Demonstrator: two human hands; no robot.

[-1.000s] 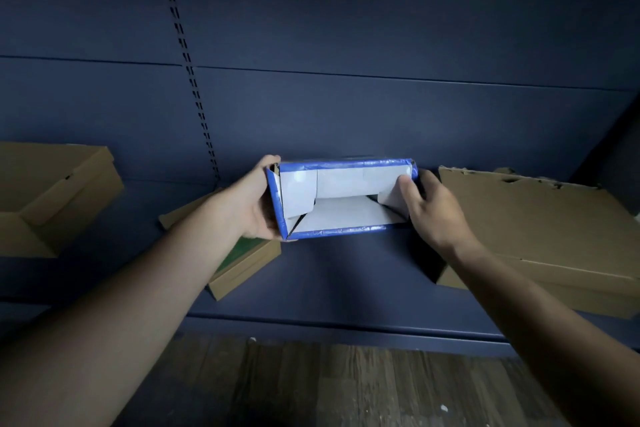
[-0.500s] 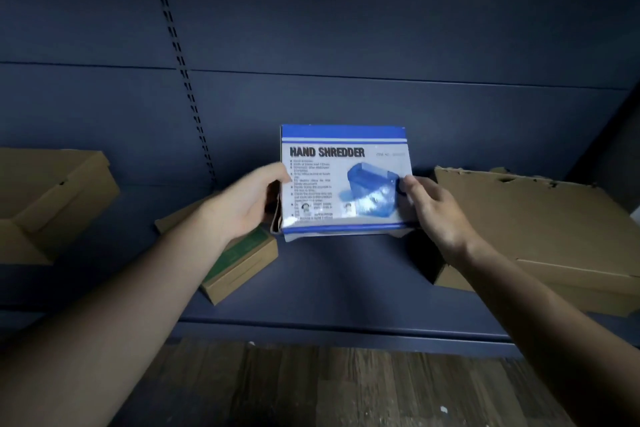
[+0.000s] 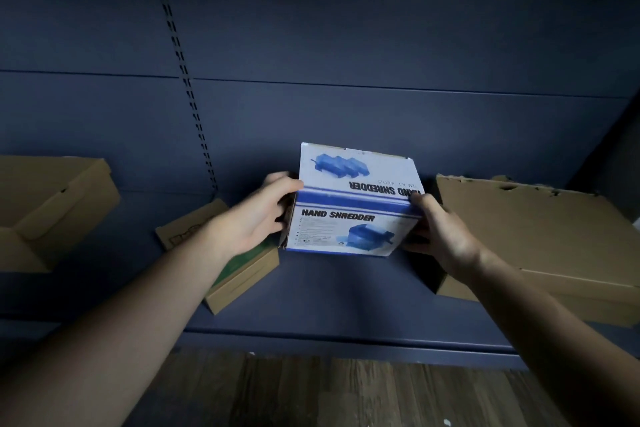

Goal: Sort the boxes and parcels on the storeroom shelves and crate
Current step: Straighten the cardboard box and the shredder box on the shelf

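- Left hand [image 3: 254, 220] and right hand [image 3: 441, 239] grasp opposite ends of the hand shredder box [image 3: 353, 204], probably to steady it;
- flat brown box [image 3: 540, 239] lies right of it, small carton [image 3: 242, 276] left

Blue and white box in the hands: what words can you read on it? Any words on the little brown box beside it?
"HAND SHREDDER": front face of the blue and white cardboard box, upright.
"HAND SHREDDER": its top face, upside down.
Small print on both faces: too small to read.
Marks on the small brown cardboard box: too blurred to read.
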